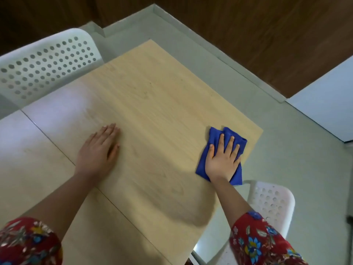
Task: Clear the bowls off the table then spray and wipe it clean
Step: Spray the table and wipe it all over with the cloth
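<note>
A folded blue cloth (215, 133) lies on the light wood tabletop (152, 96), close to its right edge and not far from the far right corner. The end of the cloth nearest the person laps slightly over that edge. The right hand (222, 161) lies flat on top of the cloth, palm down, with its fingers straight and spread. It presses on the cloth rather than gripping it, and the fingertips stop short of the cloth's far end.

The left hand (98, 150) rests palm down on the bare wood towards the left side of the tabletop, well apart from the cloth. Its fingers are straight and close together and it holds nothing. It sits just beside a thin seam where this tabletop meets a second, paler tabletop (28, 159) on the left. Both forearms are bare, and each runs back into a red floral sleeve (259, 240) at the lower edge of the view.

A white perforated chair (44, 67) stands beyond the far left edge of the tabletop. A second white perforated chair (271, 203) stands off the right edge, just below the cloth. Round the tables is a grey floor (286, 159), bounded further off by dark wood panelling (248, 35).
</note>
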